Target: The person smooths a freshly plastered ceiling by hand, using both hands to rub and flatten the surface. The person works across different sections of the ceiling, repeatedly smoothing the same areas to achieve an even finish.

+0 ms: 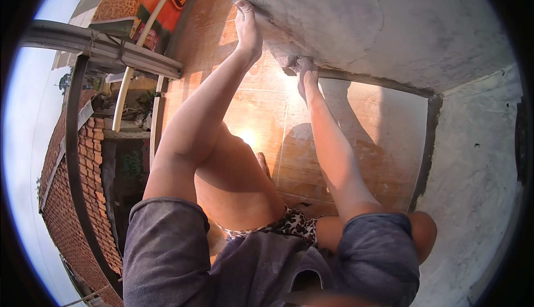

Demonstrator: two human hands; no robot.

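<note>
My left arm stretches far forward, and my left hand (pixel 248 27) rests against the lower edge of the grey plastered wall (pixel 356 23). Its fingers look extended, with nothing visible in them. Closer to me, my right hand (pixel 307 76) reaches to the foot of the same wall. Grey smears cover it, and its fingers are closed around a small dark grey piece (pixel 290 65) touching the wall base. The kind of piece is too small to tell. Below both hands lies a glossy orange-brown tiled floor (pixel 261 106).
I am low on the floor, one bent knee (pixel 239 179) between my arms. A rough grey wall (pixel 473 168) stands close on my right. Along the left runs a metal railing (pixel 105 48), with a pale pole (pixel 123 95), a printed banner (pixel 158 1) and tiled roofs (pixel 80 195) beyond.
</note>
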